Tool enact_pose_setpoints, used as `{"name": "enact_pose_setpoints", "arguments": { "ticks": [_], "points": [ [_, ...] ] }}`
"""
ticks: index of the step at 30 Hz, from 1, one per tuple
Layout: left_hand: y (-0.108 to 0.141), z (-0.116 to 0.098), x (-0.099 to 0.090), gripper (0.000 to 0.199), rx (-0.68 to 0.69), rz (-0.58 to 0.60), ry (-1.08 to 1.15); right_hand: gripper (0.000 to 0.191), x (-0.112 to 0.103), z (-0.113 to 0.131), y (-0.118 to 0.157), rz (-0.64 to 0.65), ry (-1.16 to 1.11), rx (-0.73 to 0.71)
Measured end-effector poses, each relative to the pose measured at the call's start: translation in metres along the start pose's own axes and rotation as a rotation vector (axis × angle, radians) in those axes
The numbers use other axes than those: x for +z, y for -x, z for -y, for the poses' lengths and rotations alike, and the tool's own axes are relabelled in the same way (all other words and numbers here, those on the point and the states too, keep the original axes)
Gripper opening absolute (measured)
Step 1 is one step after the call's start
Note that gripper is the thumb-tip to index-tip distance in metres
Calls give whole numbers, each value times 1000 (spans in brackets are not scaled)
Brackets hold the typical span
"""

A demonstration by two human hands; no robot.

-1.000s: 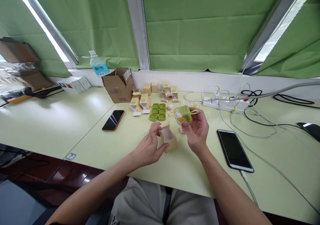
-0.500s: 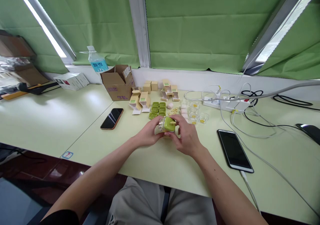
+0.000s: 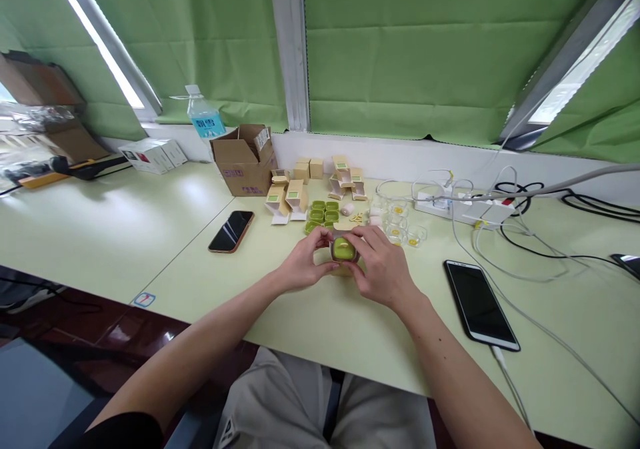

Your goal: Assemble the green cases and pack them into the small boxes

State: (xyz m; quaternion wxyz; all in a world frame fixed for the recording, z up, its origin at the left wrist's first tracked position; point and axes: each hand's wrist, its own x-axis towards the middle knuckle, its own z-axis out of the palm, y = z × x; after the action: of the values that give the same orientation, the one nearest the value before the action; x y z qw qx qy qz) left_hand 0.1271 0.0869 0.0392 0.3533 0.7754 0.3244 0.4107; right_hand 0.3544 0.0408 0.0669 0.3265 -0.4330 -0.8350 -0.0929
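A small clear container with a green lid (image 3: 344,249) sits in the mouth of a small tan cardboard box (image 3: 343,271) whose flap stands up behind it. My left hand (image 3: 306,262) is closed around the box's left side, thumb at the front. On the right, my right hand (image 3: 383,266) is closed with its fingers on the lid's edge and its thumb near the box's front. Just beyond lie several green lids (image 3: 320,214), small yellow pieces (image 3: 357,217), a pale pink piece (image 3: 347,209) and several clear cups (image 3: 397,222).
Open small boxes (image 3: 296,199) and more small boxes (image 3: 345,176) stand behind the lids. A brown carton (image 3: 245,169) and a water bottle (image 3: 205,116) are at the back left. Phones lie on both sides (image 3: 231,231), (image 3: 481,302). Cables run from a power strip (image 3: 465,208).
The green-lidded container, earlier held tilted between both hands, is now upright in the small box's opening. Both hands have come around the box. The view has shifted slightly.
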Motion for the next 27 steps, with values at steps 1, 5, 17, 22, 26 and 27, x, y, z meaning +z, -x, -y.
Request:
{"name": "enact_pose_setpoints", "arguments": {
  "ticks": [1,5,17,22,26,27],
  "points": [
    [0,0,0,48,-8,-2,3,40,0,1,0,17,5,8],
    [1,-2,2,50,-22,0,4,31,-1,6,-1,114,28,39],
    [1,1,2,49,0,-10,1,25,-2,14,-2,241,61,67],
    [1,2,1,49,12,0,29,30,1,7,0,160,-16,72],
    [3,5,1,58,28,42,102,36,3,-7,-1,-111,-249,175],
    [3,6,1,58,31,50,130,37,4,-10,-1,-170,-312,224]
  ]
}}
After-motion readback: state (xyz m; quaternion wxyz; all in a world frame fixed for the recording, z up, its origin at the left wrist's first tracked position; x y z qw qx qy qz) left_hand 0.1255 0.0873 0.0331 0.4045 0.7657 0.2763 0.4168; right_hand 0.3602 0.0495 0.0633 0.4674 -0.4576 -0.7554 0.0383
